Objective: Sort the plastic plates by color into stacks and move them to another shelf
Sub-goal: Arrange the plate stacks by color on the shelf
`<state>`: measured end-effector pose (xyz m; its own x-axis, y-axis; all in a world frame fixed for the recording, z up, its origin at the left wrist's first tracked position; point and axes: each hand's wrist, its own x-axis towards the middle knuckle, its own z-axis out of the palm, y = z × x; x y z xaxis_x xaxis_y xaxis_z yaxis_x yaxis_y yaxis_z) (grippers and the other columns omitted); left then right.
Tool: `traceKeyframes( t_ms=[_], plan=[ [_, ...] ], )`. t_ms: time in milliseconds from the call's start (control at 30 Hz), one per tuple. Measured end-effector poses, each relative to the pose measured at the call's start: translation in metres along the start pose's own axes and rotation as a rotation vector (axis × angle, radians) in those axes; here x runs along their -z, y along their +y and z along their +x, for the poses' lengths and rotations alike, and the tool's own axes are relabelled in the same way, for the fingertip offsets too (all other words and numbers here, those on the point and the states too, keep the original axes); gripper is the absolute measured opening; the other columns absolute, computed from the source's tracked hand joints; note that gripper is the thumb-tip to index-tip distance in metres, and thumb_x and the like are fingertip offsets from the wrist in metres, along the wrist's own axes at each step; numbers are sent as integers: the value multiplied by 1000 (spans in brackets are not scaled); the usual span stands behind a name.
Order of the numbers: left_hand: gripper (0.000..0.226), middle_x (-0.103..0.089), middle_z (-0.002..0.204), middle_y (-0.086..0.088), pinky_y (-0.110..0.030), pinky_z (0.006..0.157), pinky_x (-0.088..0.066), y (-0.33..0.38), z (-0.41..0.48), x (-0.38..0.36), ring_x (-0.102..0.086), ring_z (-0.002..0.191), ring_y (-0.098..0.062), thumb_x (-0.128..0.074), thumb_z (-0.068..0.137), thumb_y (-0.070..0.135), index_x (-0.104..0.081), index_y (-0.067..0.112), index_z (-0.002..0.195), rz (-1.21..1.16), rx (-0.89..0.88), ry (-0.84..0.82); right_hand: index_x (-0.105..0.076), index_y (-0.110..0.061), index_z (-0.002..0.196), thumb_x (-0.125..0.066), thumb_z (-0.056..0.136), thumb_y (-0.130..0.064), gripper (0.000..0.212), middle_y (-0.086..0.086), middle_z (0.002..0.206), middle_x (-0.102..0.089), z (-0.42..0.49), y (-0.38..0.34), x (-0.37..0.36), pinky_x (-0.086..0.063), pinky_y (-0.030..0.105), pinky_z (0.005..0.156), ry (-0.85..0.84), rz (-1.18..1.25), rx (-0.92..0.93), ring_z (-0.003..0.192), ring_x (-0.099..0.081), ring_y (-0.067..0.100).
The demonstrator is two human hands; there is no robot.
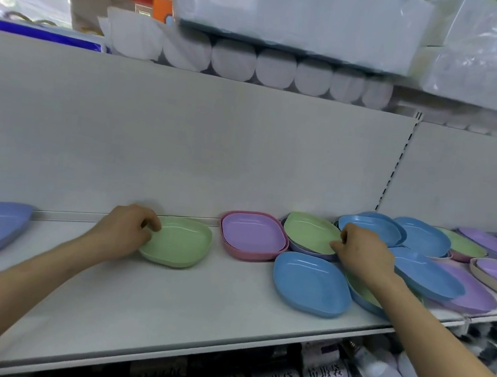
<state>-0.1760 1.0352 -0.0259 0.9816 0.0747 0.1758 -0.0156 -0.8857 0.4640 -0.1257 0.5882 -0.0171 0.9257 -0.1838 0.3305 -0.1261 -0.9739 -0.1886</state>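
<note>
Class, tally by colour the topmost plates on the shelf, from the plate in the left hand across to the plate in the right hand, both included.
Green plates: 2
Purple plate: 1
Blue plate: 1
Total: 4

Green, blue, purple plates [310, 283] lie across shelf [194, 301].

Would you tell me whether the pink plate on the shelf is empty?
Not empty: a purple plate sits nested inside the pink plate, whose rim shows around it.
</note>
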Motion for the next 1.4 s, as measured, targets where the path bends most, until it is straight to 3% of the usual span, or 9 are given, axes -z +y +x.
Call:
traceKeyframes(
  t_ms=[67, 200, 467, 767, 867, 933, 1133, 1267, 1400],
  plan=[
    [32, -65, 108, 1, -28, 80, -42, 3, -2, 1, -59, 97, -17, -58, 90, 2, -74, 24, 107, -27, -1, 6, -52, -20, 89, -62, 89, -35, 18, 2, 85, -58, 3, -1, -2, -42, 32, 58, -22, -7, -16, 75, -59, 26],
    [29, -61, 101, 7, -28, 74, -42, 11, -5, 5, -58, 90, -11, -55, 95, 8, -73, 29, 104, -70, -1, 31, -49, -17, 91, -55, 85, -13, 9, 6, 87, -58, 10, -3, -2, -51, 35, 61, -67, 1, -15, 74, -59, 27],
    [29, -59, 101, 4, -27, 69, -42, 19, -13, 17, -57, 75, -9, -50, 97, 10, -72, 27, 105, -121, -16, 52, -52, -12, 102, -43, 84, 2, 24, 7, 88, -53, 19, -9, 8, -33, 31, 53, -90, -57, 35, 78, -54, 29],
    [30, -59, 96, 5, -13, 52, -38, 19, -20, 21, -63, 67, -12, -43, 102, 9, -70, 22, 104, -178, -19, 94, -49, -7, 95, -44, 80, 11, 23, 7, 72, -46, 24, -9, 13, -28, 29, 46, 110, -199, 132, 57, -44, 25],
    [30, -58, 92, 4, -12, 50, -38, 17, -22, 21, -62, 65, -14, -42, 102, 7, -69, 21, 105, -228, -3, 97, -54, -4, 97, -42, 82, 12, 25, 14, 86, -53, 32, -3, 14, -36, 33, 52, 103, -80, 128, 68, -53, 32],
    [31, -60, 98, 1, -21, 58, -40, 16, -23, 20, -60, 68, -17, -41, 102, 7, -69, 21, 105, -274, 13, 100, -59, -7, 99, -41, 85, 11, 29, 13, 96, -55, 33, -2, 18, -38, 33, 56, 63, 55, 60, 76, -57, 32],
    [38, -62, 111, 2, -33, 77, -39, 10, -28, 19, -51, 85, -11, -38, 102, 6, -72, 23, 102, -426, 41, 149, -71, -13, 100, -41, 89, 6, 37, 10, 60, -56, 13, -14, 35, -47, 32, 57, -207, 848, -215, 52, -56, 23],
    [39, -66, 109, 9, -33, 77, -39, 9, -38, 19, -52, 84, -5, -39, 104, 10, -73, 29, 99, -507, 60, 191, -73, -8, 103, -43, 94, 6, 35, 18, 83, -65, -3, -34, 41, -36, 26, 48, -395, 1124, -186, 54, -48, 18],
    [28, -64, 105, 13, -28, 75, -42, 13, -60, 21, -55, 90, -7, -46, 103, 15, -68, 32, 105, -518, 68, 249, -71, 2, 105, -45, 95, 8, 28, 15, 80, -57, -16, -62, 40, -32, 24, 43, -568, 1336, -87, 56, -44, 16]
  ],
)
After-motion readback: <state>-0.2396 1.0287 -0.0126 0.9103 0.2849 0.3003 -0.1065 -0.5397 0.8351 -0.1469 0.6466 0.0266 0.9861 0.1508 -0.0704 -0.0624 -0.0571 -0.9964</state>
